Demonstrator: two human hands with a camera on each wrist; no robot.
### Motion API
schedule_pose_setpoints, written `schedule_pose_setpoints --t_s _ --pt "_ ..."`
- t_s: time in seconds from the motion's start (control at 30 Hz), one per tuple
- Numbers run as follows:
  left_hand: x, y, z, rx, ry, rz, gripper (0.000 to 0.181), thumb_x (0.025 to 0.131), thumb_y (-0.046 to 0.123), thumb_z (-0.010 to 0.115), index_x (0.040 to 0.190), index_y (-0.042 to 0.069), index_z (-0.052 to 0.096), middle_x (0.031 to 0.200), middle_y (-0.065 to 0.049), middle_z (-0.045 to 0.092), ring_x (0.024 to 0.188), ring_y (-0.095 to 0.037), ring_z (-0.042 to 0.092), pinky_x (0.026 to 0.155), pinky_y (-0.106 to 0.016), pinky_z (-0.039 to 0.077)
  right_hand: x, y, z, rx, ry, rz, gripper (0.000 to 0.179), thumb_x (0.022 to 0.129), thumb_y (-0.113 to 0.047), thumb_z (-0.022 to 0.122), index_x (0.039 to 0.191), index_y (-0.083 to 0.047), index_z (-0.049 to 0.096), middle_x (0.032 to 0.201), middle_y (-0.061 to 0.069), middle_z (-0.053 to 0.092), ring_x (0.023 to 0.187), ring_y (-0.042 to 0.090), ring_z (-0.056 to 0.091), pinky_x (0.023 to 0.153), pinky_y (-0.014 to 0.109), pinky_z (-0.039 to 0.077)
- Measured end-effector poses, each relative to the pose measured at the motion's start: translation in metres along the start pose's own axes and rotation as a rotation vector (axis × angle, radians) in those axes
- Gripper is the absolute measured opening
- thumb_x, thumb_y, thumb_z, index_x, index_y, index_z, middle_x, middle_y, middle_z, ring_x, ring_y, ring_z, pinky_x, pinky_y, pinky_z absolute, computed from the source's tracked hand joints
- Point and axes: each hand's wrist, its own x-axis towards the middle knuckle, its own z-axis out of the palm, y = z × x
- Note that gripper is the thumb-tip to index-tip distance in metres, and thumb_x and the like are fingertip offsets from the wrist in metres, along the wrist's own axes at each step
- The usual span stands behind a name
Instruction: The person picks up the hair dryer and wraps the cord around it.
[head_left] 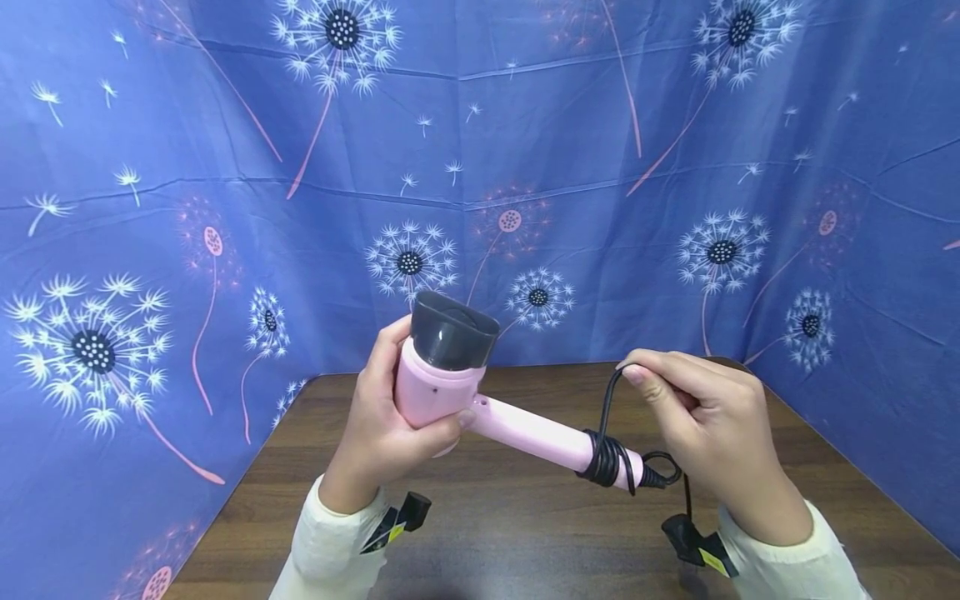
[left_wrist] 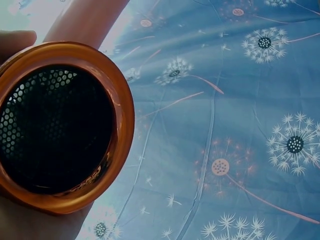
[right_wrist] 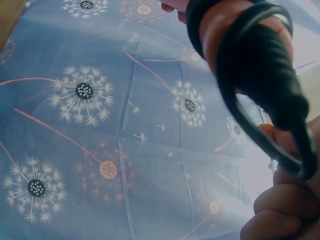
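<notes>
A pink hair dryer [head_left: 536, 432] with a dark nozzle [head_left: 453, 332] is held up above the table, its handle slanting down to the right. My left hand [head_left: 390, 425] grips the dryer's body, thumb across the front. In the left wrist view the round rear grille [left_wrist: 57, 130] shows inside a shiny orange-looking ring. The black power cord [head_left: 602, 458] is wound several times round the handle's end. My right hand [head_left: 708, 412] pinches a stretch of that cord between thumb and forefinger, up and right of the windings. In the right wrist view the ribbed cord sleeve [right_wrist: 267, 75] appears close up.
A brown wooden table [head_left: 495, 533] lies beneath both hands. Blue cloth with dandelion prints [head_left: 525, 125] hangs behind it and along both sides. Each wrist carries a small black camera, and a length of cord hangs below the right hand.
</notes>
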Motion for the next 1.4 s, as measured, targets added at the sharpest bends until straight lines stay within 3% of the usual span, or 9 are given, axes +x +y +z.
schedule_pose_setpoints --t_s 0.6,0.97,1.27,1.4 --pt "-0.001 0.001 -0.001 -0.074 0.02 0.003 0.094 0.063 0.003 0.088 0.148 0.007 0.047 0.124 -0.014 0.065 0.099 -0.026 0.064 0.084 -0.032 0.056 -0.011 0.019 0.008 -0.011 -0.05 0.072 0.027 0.075 0.01 0.081 0.094 -0.009 0.081 0.07 -0.008 0.06 0.053 -0.005 0.031 0.051 0.01 0.027" --pt "-0.001 0.0 -0.008 -0.117 0.029 -0.023 0.095 0.062 0.0 0.088 0.147 0.006 0.047 0.12 -0.016 0.066 0.097 -0.028 0.065 0.083 -0.033 0.057 -0.015 0.027 0.01 -0.001 -0.095 0.119 0.028 0.078 0.006 0.083 0.097 -0.014 0.082 0.073 -0.009 0.063 0.051 -0.005 0.032 0.047 0.011 0.028" --pt "0.0 0.0 -0.01 -0.184 0.039 -0.023 0.089 0.066 0.006 0.089 0.145 0.002 0.047 0.119 -0.019 0.066 0.096 -0.029 0.066 0.081 -0.035 0.057 -0.018 0.029 0.017 0.017 -0.148 0.106 0.019 0.082 -0.004 0.083 0.095 -0.017 0.082 0.06 -0.014 0.044 0.054 -0.005 0.033 0.049 0.012 0.029" --pt "-0.001 -0.001 -0.009 -0.218 0.059 -0.025 0.089 0.067 0.005 0.089 0.145 0.0 0.046 0.119 -0.021 0.065 0.097 -0.03 0.067 0.081 -0.036 0.058 -0.02 0.028 0.021 -0.008 -0.189 0.112 0.011 0.088 -0.013 0.081 0.096 -0.02 0.081 0.061 -0.018 0.046 0.054 -0.005 0.034 0.05 0.012 0.03"
